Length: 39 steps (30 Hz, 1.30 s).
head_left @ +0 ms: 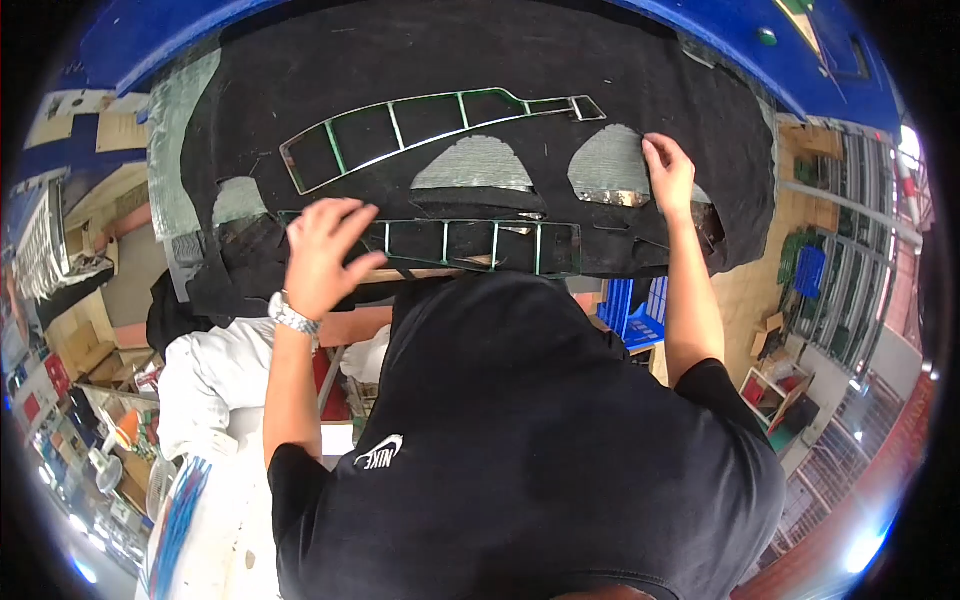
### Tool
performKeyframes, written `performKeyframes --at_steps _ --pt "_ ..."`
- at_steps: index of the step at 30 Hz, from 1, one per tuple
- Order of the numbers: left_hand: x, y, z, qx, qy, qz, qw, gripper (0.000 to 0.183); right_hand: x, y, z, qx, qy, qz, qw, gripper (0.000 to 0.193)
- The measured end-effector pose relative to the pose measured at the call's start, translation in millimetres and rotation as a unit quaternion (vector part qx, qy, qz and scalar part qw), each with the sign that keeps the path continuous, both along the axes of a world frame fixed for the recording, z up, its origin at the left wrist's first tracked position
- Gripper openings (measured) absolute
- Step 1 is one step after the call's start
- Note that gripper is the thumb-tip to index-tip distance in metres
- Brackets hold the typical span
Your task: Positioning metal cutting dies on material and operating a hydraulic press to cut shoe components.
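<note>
A large black sheet (300,80), like leather or fabric, covers the work surface and has several cut-out holes showing a grey-green ribbed layer (472,165). A long curved metal cutting die (397,127) with green crossbars lies on the sheet, farther from me. A second, straighter cutting die (445,243) lies along the near edge. My left hand (325,255) is over that die's left end, fingers and thumb apart, holding nothing visible. At the right-hand hole, my right hand (670,175) has its fingers bent together at the sheet's cut edge; whatever is between them is hidden.
A blue machine frame (180,45) curves along the far side. White cloth (215,380) lies at the lower left. Under the near edge on the right stands a blue plastic crate (640,315). Metal racks (850,290) line the right side.
</note>
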State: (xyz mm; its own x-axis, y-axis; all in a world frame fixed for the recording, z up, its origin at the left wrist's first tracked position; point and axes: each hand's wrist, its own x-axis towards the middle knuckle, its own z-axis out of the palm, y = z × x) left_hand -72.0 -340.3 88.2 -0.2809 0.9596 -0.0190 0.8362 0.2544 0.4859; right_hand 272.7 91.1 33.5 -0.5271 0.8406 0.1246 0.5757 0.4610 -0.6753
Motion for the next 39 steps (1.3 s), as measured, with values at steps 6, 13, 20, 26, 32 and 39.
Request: performKeyframes --at_steps 6,13,20,26,32,39 --pt "44 16 -12 -0.13 0.038 -0.08 0.988 0.114 16 -59 11 -0.003 -0.04 0.072 0.997 0.017" --pt "42 37 -27 -0.071 0.079 -0.068 0.992 0.067 32 -106 25 0.003 -0.046 0.07 0.997 0.013" --pt "10 45 -23 -0.091 -0.038 -0.153 0.983 0.062 39 -111 28 -0.059 -0.028 0.048 0.997 0.016" --pt "5 47 -11 -0.128 -0.176 -0.145 0.965 0.061 71 -111 9 -0.262 0.123 -0.172 0.942 0.026" --pt "4 42 1 -0.089 -0.326 -0.086 0.937 0.059 66 -148 2 -0.258 0.173 -0.199 0.929 0.03" --pt "8 75 40 0.006 -0.397 -0.095 0.913 0.059 -9 -194 48 -0.125 0.229 -0.052 0.964 0.064"
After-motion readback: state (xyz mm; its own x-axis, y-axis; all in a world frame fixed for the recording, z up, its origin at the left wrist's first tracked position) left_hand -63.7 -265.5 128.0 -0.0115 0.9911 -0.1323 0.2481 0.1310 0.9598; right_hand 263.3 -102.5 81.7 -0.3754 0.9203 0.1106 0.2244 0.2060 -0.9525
